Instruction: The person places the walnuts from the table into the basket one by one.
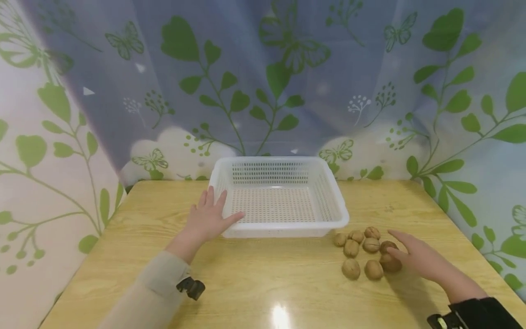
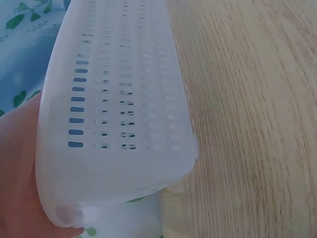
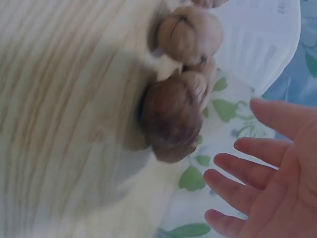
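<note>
Several walnuts (image 1: 371, 245), clustered beside the basket (image 1: 271, 205) on the worktop (image 1: 263, 269), could be scattered if bumped by the empty, splayed right hand (image 1: 423, 258); the rim (image 1: 283, 225) is touched by the straight-fingered left hand (image 1: 208, 218).

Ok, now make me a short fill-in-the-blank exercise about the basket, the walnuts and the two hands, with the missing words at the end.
1. The colour of the basket is ____.
2. The walnuts lie outside the basket, directly on the ____.
3. Of the two hands, only the ____ touches the basket.
4. The right hand, beside the walnuts, is holding ____.

Missing words: white; table; left hand; nothing.
</note>
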Available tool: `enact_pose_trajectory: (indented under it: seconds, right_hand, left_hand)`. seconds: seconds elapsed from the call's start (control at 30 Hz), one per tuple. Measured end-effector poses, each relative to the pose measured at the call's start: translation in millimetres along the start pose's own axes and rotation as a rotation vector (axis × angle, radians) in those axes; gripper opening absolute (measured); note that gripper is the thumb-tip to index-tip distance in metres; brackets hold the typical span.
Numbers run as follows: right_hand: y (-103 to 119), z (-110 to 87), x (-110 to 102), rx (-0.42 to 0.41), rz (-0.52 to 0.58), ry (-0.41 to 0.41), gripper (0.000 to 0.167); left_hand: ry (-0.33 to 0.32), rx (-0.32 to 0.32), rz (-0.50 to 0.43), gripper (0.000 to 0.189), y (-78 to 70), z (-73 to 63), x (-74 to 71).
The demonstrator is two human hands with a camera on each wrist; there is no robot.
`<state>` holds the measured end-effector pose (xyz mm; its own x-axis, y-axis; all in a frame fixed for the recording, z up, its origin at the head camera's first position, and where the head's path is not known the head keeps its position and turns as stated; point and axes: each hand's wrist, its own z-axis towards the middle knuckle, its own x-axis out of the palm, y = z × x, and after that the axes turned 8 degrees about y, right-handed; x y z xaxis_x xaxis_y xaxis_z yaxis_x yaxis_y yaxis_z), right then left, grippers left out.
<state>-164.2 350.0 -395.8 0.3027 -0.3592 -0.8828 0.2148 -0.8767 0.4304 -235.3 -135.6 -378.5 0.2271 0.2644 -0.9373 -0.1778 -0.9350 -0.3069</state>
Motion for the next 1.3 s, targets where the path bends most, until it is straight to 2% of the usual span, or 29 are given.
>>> enact_pose_trajectory:
  seconds: [0.27, 0.37, 0.5, 0.6, 0.8, 1.0, 1.3]
  right_hand:
    - [-15, 3.1, -1, 0.086, 0.082, 0.032, 0.063]
    - [-18, 9.3, 1, 0.081, 0.094, 0.022, 0.056]
    - [-28, 17.8, 5, 0.036, 0.069, 0.0, 0.046]
    - [-34, 20.6, 5, 0.016, 0.051, 0.003, 0.045]
    - [-39, 19.8, 4, 0.049, 0.066, 0.004, 0.049]
    - [-28, 13.8, -4, 0.07, 0.141, 0.001, 0.058]
    - [0, 12.0, -21, 0.051, 0.135, -0.069, 0.062]
  left_hand:
    - [0.003, 0.016, 0.028, 0.101, 1.1, -5.3, 3.4]
    - [-0.004, 0.026, 0.04, 0.103, 2.7, -6.9, 4.7]
    - [-0.013, 0.04, 0.034, 0.103, 4.4, -8.4, 5.6]
    - [-0.015, 0.041, 0.029, 0.103, 4.7, -8.9, 5.7]
    - [-0.02, 0.05, 0.027, 0.1, 3.2, -11.4, 4.4]
    - [-0.021, 0.051, 0.03, 0.1, 2.3, -12.3, 4.8]
    - [-0.036, 0.054, 0.041, 0.099, 1.9, -13.1, 4.8]
